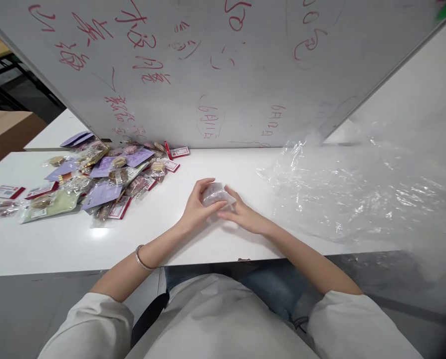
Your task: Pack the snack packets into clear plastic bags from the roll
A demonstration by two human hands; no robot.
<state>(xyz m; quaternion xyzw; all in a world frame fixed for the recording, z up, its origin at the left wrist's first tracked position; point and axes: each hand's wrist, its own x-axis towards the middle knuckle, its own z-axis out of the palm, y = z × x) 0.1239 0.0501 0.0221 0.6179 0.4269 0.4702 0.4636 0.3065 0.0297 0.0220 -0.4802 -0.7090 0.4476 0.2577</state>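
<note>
Between both hands, just above the white table, is a small translucent white plastic piece, perhaps a folded bag; its exact kind cannot be made out. My left hand curls round its left side, thumb across the front. From the right, my right hand grips its edge between thumb and fingers. To the left lies a pile of small packets, with purple pouches, clear bags and red-edged white cards.
A large heap of clear plastic film covers the table's right side and hangs over its front edge. Behind the table rises a whiteboard with red handwriting. A cardboard box stands at far left.
</note>
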